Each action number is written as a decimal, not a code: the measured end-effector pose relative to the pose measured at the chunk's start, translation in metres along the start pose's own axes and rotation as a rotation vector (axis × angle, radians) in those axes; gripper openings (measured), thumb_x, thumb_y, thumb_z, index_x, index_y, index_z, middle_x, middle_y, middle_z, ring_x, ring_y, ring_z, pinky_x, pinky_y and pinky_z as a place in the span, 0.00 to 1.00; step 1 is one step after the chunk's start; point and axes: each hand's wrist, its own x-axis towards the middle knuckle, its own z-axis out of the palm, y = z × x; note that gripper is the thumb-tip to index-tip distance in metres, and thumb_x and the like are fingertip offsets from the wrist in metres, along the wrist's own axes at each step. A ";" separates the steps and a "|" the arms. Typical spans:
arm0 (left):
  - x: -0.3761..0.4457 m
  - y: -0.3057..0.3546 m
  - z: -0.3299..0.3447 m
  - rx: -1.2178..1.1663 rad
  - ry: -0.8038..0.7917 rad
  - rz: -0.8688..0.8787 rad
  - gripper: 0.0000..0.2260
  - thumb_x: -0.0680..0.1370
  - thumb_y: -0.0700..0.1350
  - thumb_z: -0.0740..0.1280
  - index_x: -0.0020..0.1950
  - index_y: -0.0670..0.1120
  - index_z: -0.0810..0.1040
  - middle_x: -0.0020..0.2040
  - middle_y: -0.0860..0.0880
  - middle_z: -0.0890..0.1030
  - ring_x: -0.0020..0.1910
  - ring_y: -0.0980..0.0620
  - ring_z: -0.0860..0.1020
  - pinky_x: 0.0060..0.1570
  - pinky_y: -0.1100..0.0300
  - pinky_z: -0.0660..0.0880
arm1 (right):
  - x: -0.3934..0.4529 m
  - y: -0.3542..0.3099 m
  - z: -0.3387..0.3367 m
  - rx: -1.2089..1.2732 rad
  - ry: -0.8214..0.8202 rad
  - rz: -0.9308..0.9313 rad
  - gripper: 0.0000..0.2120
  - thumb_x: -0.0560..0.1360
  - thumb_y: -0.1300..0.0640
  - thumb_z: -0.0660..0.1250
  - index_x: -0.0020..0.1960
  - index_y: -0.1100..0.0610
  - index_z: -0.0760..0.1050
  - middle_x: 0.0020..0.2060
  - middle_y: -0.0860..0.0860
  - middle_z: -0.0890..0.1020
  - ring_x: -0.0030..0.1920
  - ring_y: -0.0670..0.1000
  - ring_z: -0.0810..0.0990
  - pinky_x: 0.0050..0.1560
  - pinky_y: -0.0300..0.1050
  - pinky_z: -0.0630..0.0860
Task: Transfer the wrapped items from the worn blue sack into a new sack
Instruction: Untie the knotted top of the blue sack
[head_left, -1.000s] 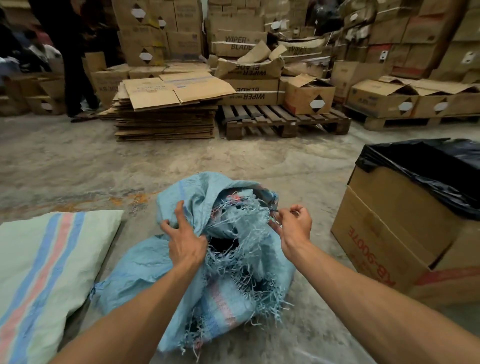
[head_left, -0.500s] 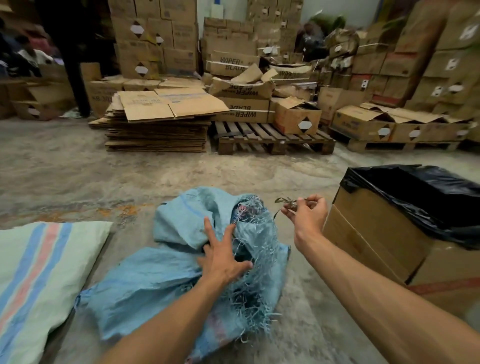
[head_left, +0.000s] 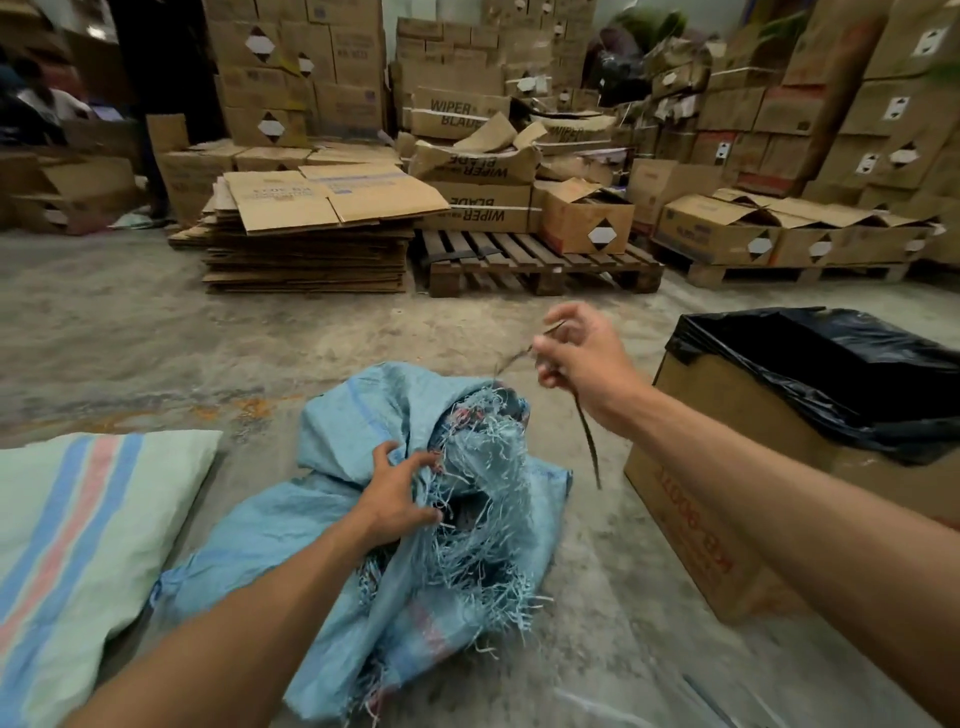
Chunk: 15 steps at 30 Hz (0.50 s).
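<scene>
— Inside the worn blue sack (head_left: 363, 519)?
— Hidden behind frayed mouth, under left hand (head_left: 400, 499) clutching it. No wrapped items visible.
— Right hand (head_left: 582, 358)?
— Raised beyond, pinching one blurred dark cord (head_left: 587, 436).

Two hands show: a left hand (head_left: 397, 501) and a right hand (head_left: 584, 364). Two sacks lie on the floor: one worn blue sack (head_left: 363, 561) and one striped sack (head_left: 72, 540). One bag-lined box (head_left: 727, 519) stands nearby, and two wooden pallets (head_left: 540, 262) sit behind.
</scene>
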 end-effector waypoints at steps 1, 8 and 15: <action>-0.002 0.001 -0.004 -0.031 0.007 0.004 0.34 0.70 0.42 0.77 0.73 0.53 0.67 0.76 0.46 0.46 0.70 0.42 0.65 0.72 0.58 0.61 | -0.008 0.009 0.006 -0.029 -0.119 0.063 0.11 0.78 0.70 0.62 0.56 0.59 0.69 0.45 0.58 0.78 0.34 0.50 0.77 0.35 0.42 0.76; -0.031 -0.020 -0.006 -0.208 0.238 -0.099 0.39 0.70 0.34 0.74 0.73 0.57 0.62 0.72 0.40 0.57 0.61 0.42 0.73 0.65 0.53 0.72 | -0.114 0.132 0.077 -0.054 -0.576 0.308 0.11 0.76 0.71 0.66 0.51 0.59 0.71 0.39 0.55 0.76 0.28 0.48 0.78 0.28 0.40 0.77; -0.051 -0.030 -0.018 -0.370 0.221 -0.244 0.35 0.71 0.34 0.75 0.73 0.47 0.65 0.66 0.43 0.70 0.60 0.47 0.73 0.55 0.53 0.75 | -0.215 0.218 0.116 -0.266 -0.682 0.411 0.14 0.74 0.73 0.64 0.45 0.54 0.71 0.34 0.50 0.76 0.25 0.46 0.78 0.26 0.39 0.74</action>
